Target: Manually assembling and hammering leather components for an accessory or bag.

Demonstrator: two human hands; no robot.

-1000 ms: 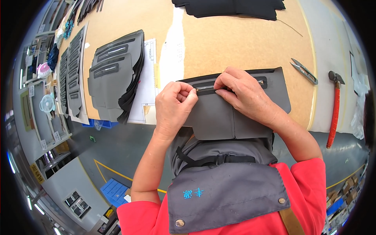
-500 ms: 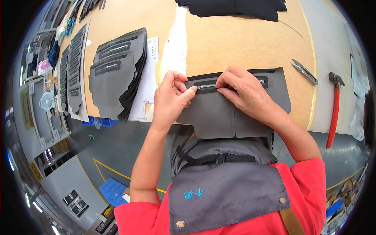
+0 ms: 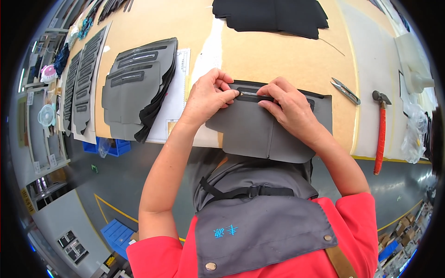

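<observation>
A dark grey fabric panel (image 3: 245,127) lies at the table's near edge, its lower part hanging over toward my lap. Along its top runs a black-framed slot with a zipper (image 3: 251,94) in it. At the slot's left end, my left hand (image 3: 208,99) pinches the panel between thumb and forefinger. My right hand (image 3: 292,109) is closed a little to the right, thumb and fingertips pressed together on the zipper strip. That hand covers the right part of the slot. What lies exactly between the fingertips is hidden.
A stack of similar grey panels (image 3: 134,92) lies on the left, over a white sheet (image 3: 178,88). Black pieces (image 3: 273,16) are piled at the far side. Thread snips (image 3: 345,90) and a red-handled hammer (image 3: 380,134) lie on the right. Blue bins (image 3: 121,146) stand below the table.
My hands have come slightly closer together on the slot. The panel now slants, its right end lower than its left. The whole view has shifted a little.
</observation>
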